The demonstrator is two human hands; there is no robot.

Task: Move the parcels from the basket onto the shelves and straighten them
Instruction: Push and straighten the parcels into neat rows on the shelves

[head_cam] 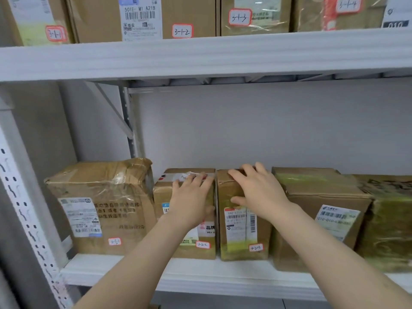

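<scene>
Several brown cardboard parcels stand in a row on the white middle shelf (200,277). My left hand (191,197) lies flat with straight fingers on the front top edge of the parcel tagged 3-2-2 (178,246). My right hand (256,188) rests on the top of the neighbouring narrow parcel tagged 3-2-3 (240,239), fingers spread over its top and thumb against its front face. The two parcels stand side by side, almost touching. No basket is in view.
A larger crumpled parcel tagged 3-2-1 (102,208) stands at the left, next to the perforated shelf upright (26,215). Two more parcels (321,219) fill the right side. The upper shelf (200,56) carries a row of tagged boxes (142,18).
</scene>
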